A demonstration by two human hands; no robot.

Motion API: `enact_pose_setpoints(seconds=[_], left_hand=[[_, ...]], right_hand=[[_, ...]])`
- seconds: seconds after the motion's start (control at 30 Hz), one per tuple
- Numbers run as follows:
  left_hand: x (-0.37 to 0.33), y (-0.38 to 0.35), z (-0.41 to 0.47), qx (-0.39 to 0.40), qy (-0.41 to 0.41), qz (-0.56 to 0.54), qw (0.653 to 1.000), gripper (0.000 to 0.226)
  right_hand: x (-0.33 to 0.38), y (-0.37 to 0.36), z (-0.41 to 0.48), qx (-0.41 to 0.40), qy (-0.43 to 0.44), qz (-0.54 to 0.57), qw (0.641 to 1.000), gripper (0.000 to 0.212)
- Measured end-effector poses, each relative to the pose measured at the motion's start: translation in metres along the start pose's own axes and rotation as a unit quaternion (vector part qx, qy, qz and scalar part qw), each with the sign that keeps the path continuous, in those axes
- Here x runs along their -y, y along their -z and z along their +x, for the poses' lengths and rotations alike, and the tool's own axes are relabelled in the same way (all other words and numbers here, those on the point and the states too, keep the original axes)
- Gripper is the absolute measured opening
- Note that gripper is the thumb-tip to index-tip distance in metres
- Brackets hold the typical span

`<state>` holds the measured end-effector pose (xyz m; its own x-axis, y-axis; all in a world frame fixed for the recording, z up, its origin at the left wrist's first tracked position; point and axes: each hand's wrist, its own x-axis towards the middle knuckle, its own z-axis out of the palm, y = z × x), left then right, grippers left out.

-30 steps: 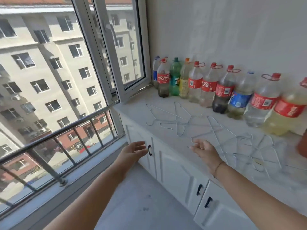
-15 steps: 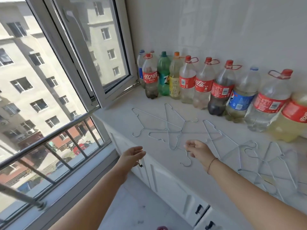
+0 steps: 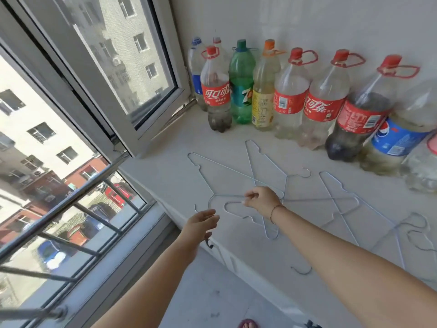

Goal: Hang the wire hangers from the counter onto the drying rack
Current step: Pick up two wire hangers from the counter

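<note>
At the far left, an open grey-framed window (image 3: 132, 74) looks out on apartment blocks. The left hand (image 3: 201, 224) hovers at the near edge of the pale stone table (image 3: 170, 171), fingers loosely spread and empty, just above a black cabinet handle (image 3: 209, 243). Thin silver wire hangers (image 3: 238, 176) lie flat and overlapping across the table, from its left part to the right edge of view. The right hand (image 3: 262, 200) sits over the leftmost cluster, fingertips pinched on a wire of one hanger.

Along the far wall stands a row of large plastic bottles: a red-labelled cola bottle (image 3: 216, 91) with a dark remnant at its base, a green soda bottle (image 3: 241, 86), a yellow-labelled bottle (image 3: 264, 91) of pale yellowish liquid, more red-labelled ones nearly empty or clear, one red-labelled bottle (image 3: 354, 119) holding dark liquid, and a blue-labelled bottle (image 3: 397, 138) with murky liquid.

Half a second earlier the right hand was curled just short of the hangers; now it has reached farther in and closed on the wire, and the view has moved closer to the table.
</note>
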<state>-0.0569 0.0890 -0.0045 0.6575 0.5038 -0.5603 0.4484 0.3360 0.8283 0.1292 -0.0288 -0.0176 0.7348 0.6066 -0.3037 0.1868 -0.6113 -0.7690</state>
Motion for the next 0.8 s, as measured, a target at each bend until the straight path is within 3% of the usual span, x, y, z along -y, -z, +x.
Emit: enact_pose_setpoints(seconds=[0.13, 0.33, 0.67, 0.8], left_hand=[[0.002, 0.004, 0.019, -0.004, 0.019, -0.015, 1.0, 0.033], [0.004, 0.003, 0.032, -0.019, 0.044, -0.041, 0.998, 0.024], [-0.001, -0.016, 0.052, -0.031, 0.077, -0.095, 0.992, 0.025], [-0.011, -0.031, 0.059, -0.028, 0.082, -0.143, 0.986, 0.019]], right_hand=[[-0.003, -0.007, 0.034, 0.002, 0.007, -0.137, 0.991, 0.025], [-0.005, -0.023, 0.061, 0.01, 0.012, -0.198, 0.98, 0.013], [0.0, -0.026, 0.072, 0.017, 0.001, -0.206, 0.978, 0.014], [0.006, -0.024, 0.072, 0.018, -0.008, -0.159, 0.987, 0.015]])
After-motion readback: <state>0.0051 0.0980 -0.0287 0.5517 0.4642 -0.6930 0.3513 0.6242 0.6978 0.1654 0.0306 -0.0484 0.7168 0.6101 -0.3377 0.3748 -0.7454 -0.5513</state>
